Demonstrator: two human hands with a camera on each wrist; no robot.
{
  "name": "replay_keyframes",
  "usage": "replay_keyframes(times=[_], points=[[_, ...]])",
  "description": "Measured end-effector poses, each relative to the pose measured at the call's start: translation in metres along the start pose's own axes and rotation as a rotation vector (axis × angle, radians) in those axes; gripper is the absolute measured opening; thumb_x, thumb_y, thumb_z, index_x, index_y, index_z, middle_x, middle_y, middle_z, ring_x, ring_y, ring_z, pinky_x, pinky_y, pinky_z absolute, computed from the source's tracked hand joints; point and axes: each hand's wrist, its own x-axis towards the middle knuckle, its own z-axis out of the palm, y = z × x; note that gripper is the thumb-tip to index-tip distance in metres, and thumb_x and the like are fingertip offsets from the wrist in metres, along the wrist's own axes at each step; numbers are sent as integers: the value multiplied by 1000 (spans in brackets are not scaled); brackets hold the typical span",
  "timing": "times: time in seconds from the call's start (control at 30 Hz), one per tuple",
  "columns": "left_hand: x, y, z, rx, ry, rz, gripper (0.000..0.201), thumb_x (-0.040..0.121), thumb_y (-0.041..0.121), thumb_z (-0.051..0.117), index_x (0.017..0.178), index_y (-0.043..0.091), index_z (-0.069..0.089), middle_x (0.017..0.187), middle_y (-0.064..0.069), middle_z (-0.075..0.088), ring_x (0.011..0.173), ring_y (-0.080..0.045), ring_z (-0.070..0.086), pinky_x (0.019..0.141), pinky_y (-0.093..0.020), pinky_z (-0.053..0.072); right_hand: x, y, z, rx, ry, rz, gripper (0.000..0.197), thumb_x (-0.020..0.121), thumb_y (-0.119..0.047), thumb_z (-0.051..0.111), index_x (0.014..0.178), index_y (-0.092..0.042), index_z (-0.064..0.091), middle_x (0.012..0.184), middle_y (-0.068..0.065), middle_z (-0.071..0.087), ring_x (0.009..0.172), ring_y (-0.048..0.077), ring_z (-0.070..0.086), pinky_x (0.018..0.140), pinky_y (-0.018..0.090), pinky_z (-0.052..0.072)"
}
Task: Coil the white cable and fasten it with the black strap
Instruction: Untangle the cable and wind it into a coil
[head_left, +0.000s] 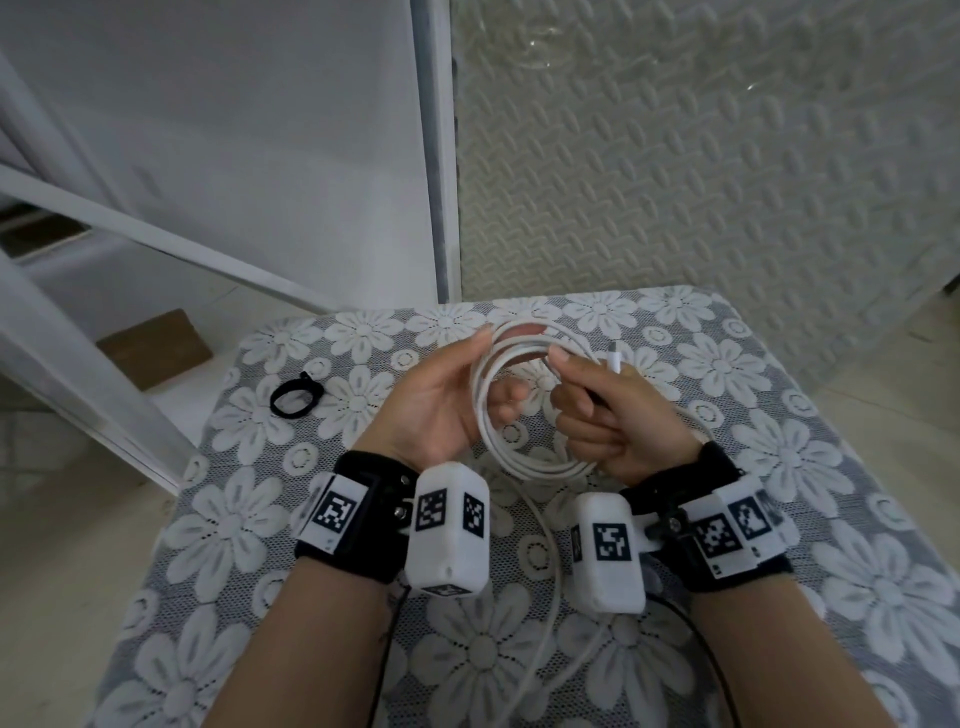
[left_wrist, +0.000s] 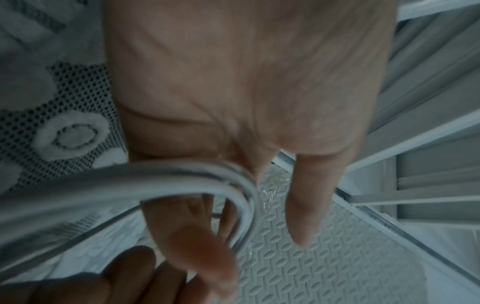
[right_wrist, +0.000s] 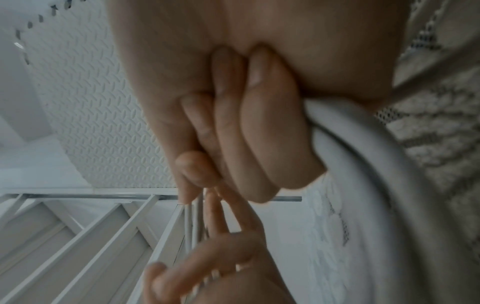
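Note:
The white cable (head_left: 540, 469) is wound into a round coil of several loops, held up over the table between both hands. My left hand (head_left: 493, 369) lies palm up on the coil's left side, fingers curled through the loops (left_wrist: 182, 183) and thumb stretched along the top. On the right side my right hand (head_left: 558, 384) grips the bundle (right_wrist: 363, 164) with curled fingers. A white plug end (head_left: 614, 358) sticks up behind its thumb. A loose tail (head_left: 553, 597) trails down between my wrists. The black strap (head_left: 296, 397), bent into a ring, lies on the cloth left of my left hand.
The table carries a grey lace cloth with white flowers (head_left: 779, 467). Behind it stands an embossed foam wall panel (head_left: 675, 182). A white metal frame (head_left: 156, 228) and a cardboard box (head_left: 156, 348) on the floor are at the left.

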Motion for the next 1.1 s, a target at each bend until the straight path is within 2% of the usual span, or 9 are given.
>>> replay_keyframes(times=[0.17, 0.27, 0.37, 0.47, 0.53, 0.67, 0.87, 0.97, 1.1], points=[[-1, -2, 4, 153, 12, 9, 48, 86, 24, 61, 124, -3, 52, 93, -5, 67, 41, -3, 40, 36, -12, 32, 2, 3, 0, -64, 46, -26, 41, 81, -32, 59, 49, -10, 43, 32, -6, 23, 26, 3, 17, 33, 6, 16], [-1, -2, 8, 272, 80, 4, 34, 88, 17, 53, 116, -2, 58, 100, -11, 61, 37, -1, 30, 34, -11, 24, 3, 5, 1, -123, 73, -30, 40, 86, -28, 58, 53, -9, 46, 31, -7, 24, 26, 4, 18, 34, 7, 14], [-1, -2, 11, 366, 106, 2, 13, 85, 13, 61, 94, 5, 67, 70, -4, 51, 34, 0, 26, 34, -10, 19, 6, 8, 1, -173, 114, -70, 41, 89, -19, 60, 51, -15, 46, 34, -6, 26, 28, 4, 19, 34, 9, 14], [1, -3, 12, 433, 167, 1, 18, 80, 11, 62, 93, 1, 54, 44, 5, 38, 30, -1, 24, 33, -9, 18, 7, 11, 2, -208, 130, -138, 24, 85, -7, 63, 65, -14, 52, 40, -6, 32, 33, 6, 23, 34, 10, 17], [1, -3, 13, 442, 187, 18, 13, 87, 4, 56, 96, 4, 47, 46, 7, 48, 30, 0, 25, 33, -9, 18, 9, 12, 2, -235, 134, -169, 13, 82, -4, 66, 82, -11, 56, 44, -7, 37, 36, 6, 27, 34, 10, 19], [1, -4, 12, 421, 241, 31, 12, 93, 1, 47, 99, 10, 43, 61, -6, 51, 31, -1, 24, 34, -8, 20, 11, 13, 1, -277, 134, -171, 37, 77, -2, 72, 109, -11, 57, 54, -3, 40, 38, 5, 30, 33, 12, 22], [0, -4, 11, 498, 206, 43, 15, 94, 3, 47, 99, 17, 42, 78, -17, 40, 33, -2, 22, 35, -10, 16, 11, 14, 2, -317, 117, -195, 39, 76, 1, 71, 108, -21, 63, 61, 3, 43, 37, 4, 31, 34, 12, 22], [-1, -3, 11, 505, 161, 50, 16, 94, 4, 47, 99, 18, 42, 58, -10, 44, 34, -3, 22, 36, -11, 15, 12, 14, 2, -364, 118, -207, 47, 78, 0, 70, 120, -16, 58, 58, 2, 44, 36, 5, 33, 34, 12, 24], [-2, -2, 11, 500, 135, 50, 18, 95, 4, 46, 106, 17, 40, 60, -1, 43, 34, -2, 22, 36, -9, 16, 8, 11, 5, -449, 145, -241, 28, 79, -4, 71, 104, -14, 63, 51, -3, 48, 33, 7, 39, 33, 13, 25]])
